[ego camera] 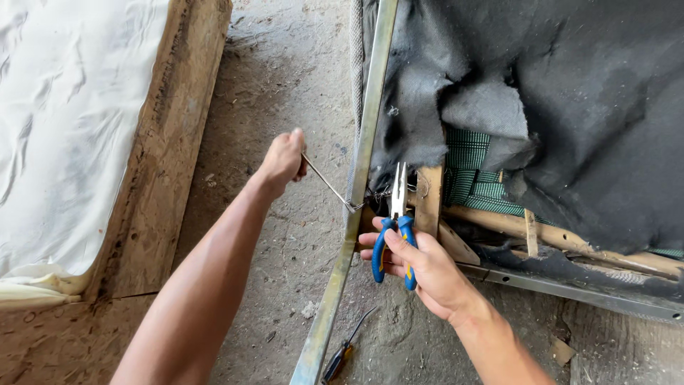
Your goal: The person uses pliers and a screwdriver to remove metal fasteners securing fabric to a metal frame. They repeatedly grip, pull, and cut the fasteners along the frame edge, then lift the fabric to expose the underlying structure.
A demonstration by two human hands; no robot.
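Note:
My left hand (283, 158) is closed on the handle end of a thin metal tool (329, 187) whose tip meets the pale metal frame rail (370, 107) of an upturned piece of furniture. My right hand (420, 265) grips blue-and-yellow-handled needle-nose pliers (396, 221), jaws pointing up beside a wooden frame piece (429, 199). Torn dark grey fabric (570, 93) hangs above, with green webbing (476, 171) showing through the hole.
A screwdriver with a dark and orange handle (343, 355) lies on the concrete floor (285, 85) by the rail. At the left sits a wooden-edged panel (167, 142) covered in white cloth (64, 121). Broken wooden slats (556, 235) cross under the fabric.

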